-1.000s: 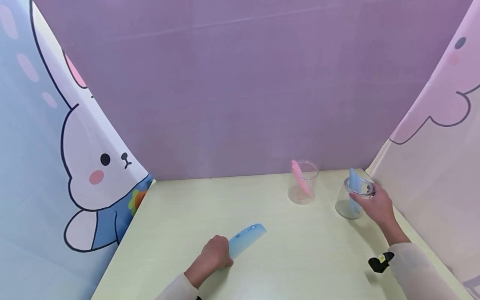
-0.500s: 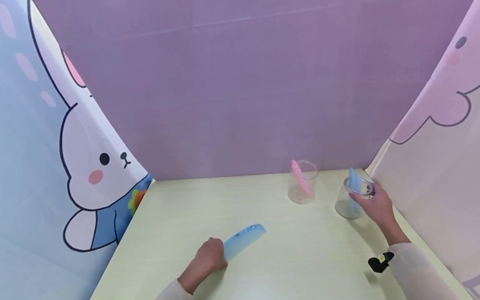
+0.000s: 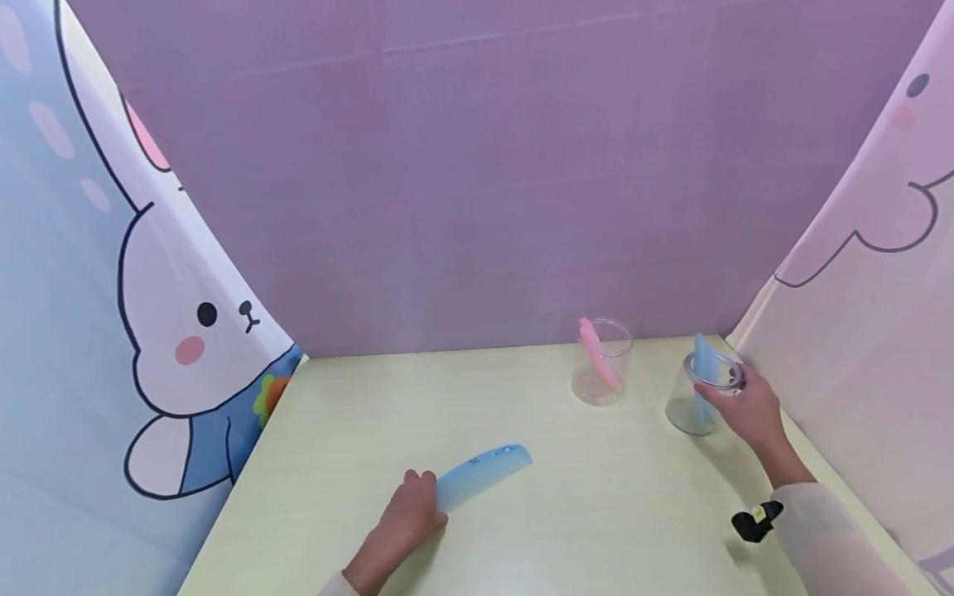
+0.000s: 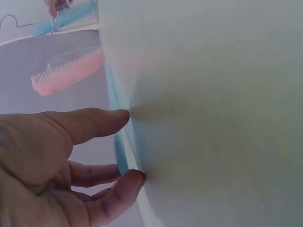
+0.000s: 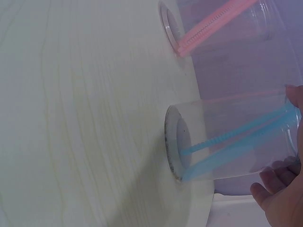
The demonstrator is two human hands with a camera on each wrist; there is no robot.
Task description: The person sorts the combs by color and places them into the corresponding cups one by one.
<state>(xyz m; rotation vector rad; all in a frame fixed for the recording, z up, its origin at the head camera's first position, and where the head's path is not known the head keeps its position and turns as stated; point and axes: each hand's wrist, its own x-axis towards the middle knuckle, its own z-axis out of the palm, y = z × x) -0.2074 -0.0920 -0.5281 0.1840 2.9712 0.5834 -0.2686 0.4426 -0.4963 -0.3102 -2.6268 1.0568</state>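
Observation:
My left hand (image 3: 406, 513) pinches the near end of a light blue comb (image 3: 483, 478) that lies low over the table. In the left wrist view the thumb and a fingertip touch the tabletop, with a thin blue edge of the comb (image 4: 121, 153) beside them. At the right, my right hand (image 3: 749, 414) grips the rim of a clear cup (image 3: 680, 407), which stands upright. A blue comb (image 3: 704, 364) leans inside that cup; the right wrist view shows two blue strips there, one perhaps a reflection.
A second clear cup (image 3: 620, 364) stands to the left of the gripped one and holds a tilted pink comb (image 3: 599, 356). The pale table (image 3: 358, 422) ends at a purple back wall (image 3: 447, 207). Printed cloth (image 3: 171, 331) hangs along both sides.
My left hand has slid left and towards me along the comb, so more of it shows, and the comb has turned slightly flatter across the view. The right hand and both cups have stayed put.

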